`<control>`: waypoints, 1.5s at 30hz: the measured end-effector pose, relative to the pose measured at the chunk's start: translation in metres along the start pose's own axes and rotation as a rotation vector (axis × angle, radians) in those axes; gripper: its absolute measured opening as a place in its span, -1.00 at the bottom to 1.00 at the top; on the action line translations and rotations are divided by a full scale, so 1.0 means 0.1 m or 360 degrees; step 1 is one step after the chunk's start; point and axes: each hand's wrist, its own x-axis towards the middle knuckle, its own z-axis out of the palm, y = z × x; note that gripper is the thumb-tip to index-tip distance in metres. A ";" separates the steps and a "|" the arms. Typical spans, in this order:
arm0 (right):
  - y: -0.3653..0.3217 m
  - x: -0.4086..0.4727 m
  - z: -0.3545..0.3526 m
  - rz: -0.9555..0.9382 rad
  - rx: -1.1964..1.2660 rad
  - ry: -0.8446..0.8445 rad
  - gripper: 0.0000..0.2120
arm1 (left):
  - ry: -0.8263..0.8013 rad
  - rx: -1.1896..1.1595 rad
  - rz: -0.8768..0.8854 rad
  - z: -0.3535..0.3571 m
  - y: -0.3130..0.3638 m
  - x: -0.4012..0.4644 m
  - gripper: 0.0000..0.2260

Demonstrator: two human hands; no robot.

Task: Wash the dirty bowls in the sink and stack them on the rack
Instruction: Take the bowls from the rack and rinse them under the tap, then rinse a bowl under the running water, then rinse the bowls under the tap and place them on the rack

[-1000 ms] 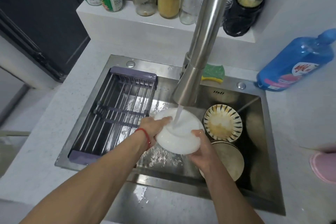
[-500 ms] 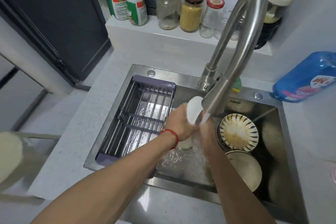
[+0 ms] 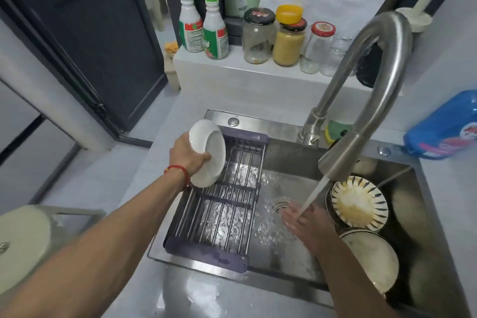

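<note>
Nearest, at the right of the sink point(image 3: 284, 134), the right hand point(image 3: 307, 224) lies with flat fingers under the water stream and holds nothing. Beside it wait two dirty bowls: a plain one point(image 3: 371, 258) in front and a striped one point(image 3: 358, 201) with yellow residue behind.

To the left, the rack point(image 3: 219, 204) sits across the sink, and I see no bowl on it yet. Over its far left corner the left hand point(image 3: 189, 156) grips one white bowl point(image 3: 207, 152) by the rim, tilted on edge and not touching the bars.

The risk, I think: the bowl is wet and only one hand holds it, so it may slip and chip on the steel bars. The tap point(image 3: 361, 100) runs too, so water may splash on the counter.

Further back on the ledge stand two spray bottles point(image 3: 204, 26) and four jars point(image 3: 289, 39).
</note>
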 end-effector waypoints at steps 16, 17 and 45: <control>-0.20 0.08 -1.34 -0.0947 -0.2504 0.1007 -0.64 | 0.0250 0.0279 0.0102 0.09 -0.36 0.12 -0.22; -0.19 0.08 -1.49 -0.0909 -0.2574 0.0979 -0.58 | 0.0277 0.0326 0.0141 0.10 -0.36 0.09 -0.22; -1.16 -0.21 -1.52 -0.0722 -0.3188 0.0539 -0.81 | -0.1084 0.0204 0.0067 2.07 -0.19 -1.88 -0.91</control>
